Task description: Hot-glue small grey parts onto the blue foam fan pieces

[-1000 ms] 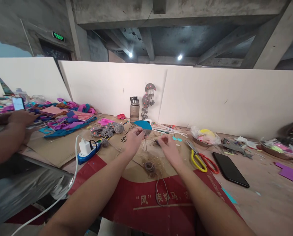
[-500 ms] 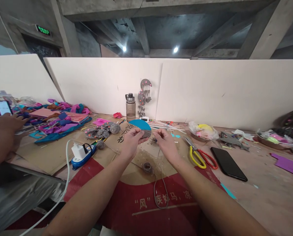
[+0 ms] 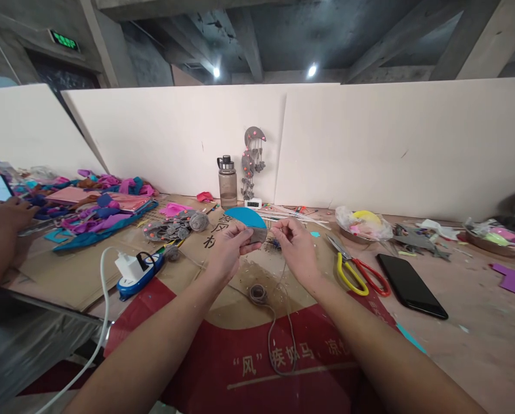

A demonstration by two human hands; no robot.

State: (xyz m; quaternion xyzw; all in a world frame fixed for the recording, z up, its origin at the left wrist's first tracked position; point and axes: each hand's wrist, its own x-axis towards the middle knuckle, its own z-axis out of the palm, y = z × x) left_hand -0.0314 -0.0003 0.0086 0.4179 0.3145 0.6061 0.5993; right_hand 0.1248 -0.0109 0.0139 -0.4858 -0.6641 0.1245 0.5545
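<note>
My left hand [image 3: 231, 247] pinches a round disc [image 3: 245, 217], blue on its upper part and wrapped in grey yarn along its lower part. Just right of the disc, my right hand [image 3: 296, 247] is closed in a pinch on the grey yarn [image 3: 292, 328]. From there the strand hangs down and loops over the red printed part of the paper. A small coil of the same yarn [image 3: 258, 294] lies on the brown paper below and between my hands.
Yellow-and-red-handled scissors [image 3: 356, 270] and a black phone [image 3: 411, 286] lie at right. A bottle [image 3: 228, 183] stands behind. At left are a blue power strip [image 3: 140, 276], colourful fabric [image 3: 106, 213] and another person's hand [image 3: 7, 221] holding a phone.
The view has tilted down and shifted slightly, so the table items sit a little differently. My hands keep their pinches, and the right hand has turned slightly beside the disc.
</note>
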